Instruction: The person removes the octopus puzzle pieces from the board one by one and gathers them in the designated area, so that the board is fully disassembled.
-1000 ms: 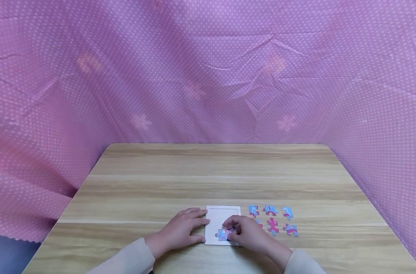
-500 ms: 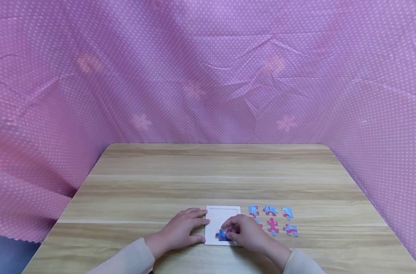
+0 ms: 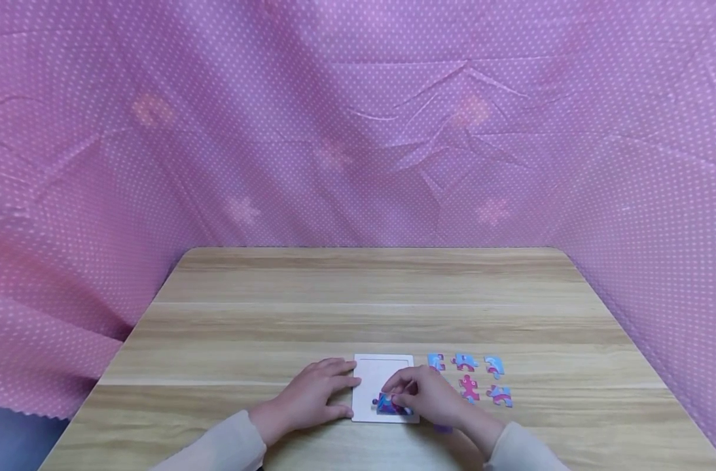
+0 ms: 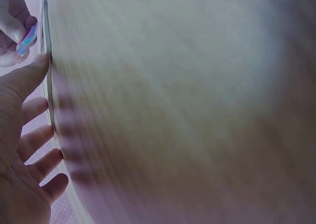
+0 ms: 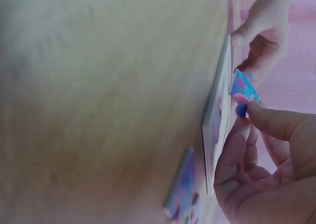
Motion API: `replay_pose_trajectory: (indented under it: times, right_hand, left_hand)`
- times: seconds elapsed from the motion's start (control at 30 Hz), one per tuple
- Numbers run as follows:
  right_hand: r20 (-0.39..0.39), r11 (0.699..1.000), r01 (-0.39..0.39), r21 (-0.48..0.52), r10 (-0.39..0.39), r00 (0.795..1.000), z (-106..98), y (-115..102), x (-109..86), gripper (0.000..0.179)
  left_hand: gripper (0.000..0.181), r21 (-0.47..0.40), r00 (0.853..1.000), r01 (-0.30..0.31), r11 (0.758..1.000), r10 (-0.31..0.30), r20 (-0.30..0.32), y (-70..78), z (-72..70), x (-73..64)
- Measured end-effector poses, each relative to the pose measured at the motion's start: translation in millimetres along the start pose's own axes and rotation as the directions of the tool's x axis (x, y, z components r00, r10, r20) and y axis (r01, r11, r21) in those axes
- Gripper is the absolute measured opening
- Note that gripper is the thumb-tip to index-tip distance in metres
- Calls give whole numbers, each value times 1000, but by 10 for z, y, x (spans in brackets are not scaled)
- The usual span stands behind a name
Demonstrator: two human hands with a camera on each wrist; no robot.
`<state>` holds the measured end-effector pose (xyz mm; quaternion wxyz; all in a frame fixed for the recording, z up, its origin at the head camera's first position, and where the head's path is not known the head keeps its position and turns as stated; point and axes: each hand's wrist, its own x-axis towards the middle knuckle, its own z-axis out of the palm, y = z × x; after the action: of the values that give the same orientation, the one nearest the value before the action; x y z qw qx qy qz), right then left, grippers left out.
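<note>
A white square puzzle tray (image 3: 370,373) with a raised border lies near the front of the table. My left hand (image 3: 313,396) rests at its left side, straight fingertips touching the edge. Over the tray's lower part, my right hand (image 3: 429,396) pinches a blue and pink jigsaw piece (image 3: 385,403) between thumb and fingers. In the right wrist view that jigsaw piece (image 5: 243,88) is held tilted, clear of the tray (image 5: 217,105). The right hand hides the tray's right side.
Several loose jigsaw pieces lie right of the tray, among them a pink one (image 3: 469,387) and a blue one (image 3: 494,366). A purple piece (image 3: 443,428) shows beside the right wrist. Pink dotted cloth (image 3: 358,131) hangs around the wooden table (image 3: 275,314).
The pinched jigsaw piece has tilted and its face looks darker. My right hand has shifted slightly right, covering some loose pieces; the purple piece by the wrist now shows. The left hand stays put.
</note>
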<state>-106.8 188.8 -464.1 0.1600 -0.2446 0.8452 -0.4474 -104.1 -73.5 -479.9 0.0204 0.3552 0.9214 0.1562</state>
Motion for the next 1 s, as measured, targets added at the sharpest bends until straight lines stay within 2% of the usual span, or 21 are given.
replay_pose_trajectory:
  times: [0.17,0.3,0.6,0.77,1.0]
  right_hand:
    - [16,999,-25,40,25,1000,-140,28,-42,16]
    - [30,998,-5,68,3,1000,-256,87,-116,15]
    - [49,997,27,72,-30,998,-536,221,-327,13]
    - [54,999,19,40,-21,998,-672,303,-451,14]
    - [105,999,1,45,-6,994,-821,409,-606,13]
  left_hand:
    - [52,-12,1000,9,1000,-8,18,-1,-3,2]
    - [52,-11,1000,12,1000,-12,21,4,-14,0]
    - [51,-15,999,25,1000,-25,33,14,-33,-2]
    - [51,-20,999,29,999,-29,41,9,-38,7]
    - [50,-27,999,30,999,-29,42,15,-45,8]
